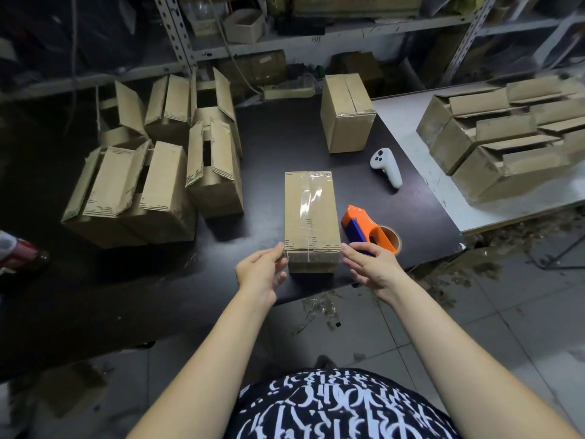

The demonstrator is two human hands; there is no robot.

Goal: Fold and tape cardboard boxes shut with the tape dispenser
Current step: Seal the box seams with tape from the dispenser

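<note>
A taped box (311, 217) sits at the near edge of the dark bench (285, 147). The left hand (259, 270) and right hand (373, 267) flank it, open with loose fingers, gripping nothing. A tape dispenser (368, 229) lies just beside it on the right. The white script on the shirt (332, 407) is unreadable.

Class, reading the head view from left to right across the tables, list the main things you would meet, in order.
In order: open boxes → left hand → taped box → tape dispenser → far-right boxes. The right hand and controller overlap the dispenser, so they are omitted.
</note>
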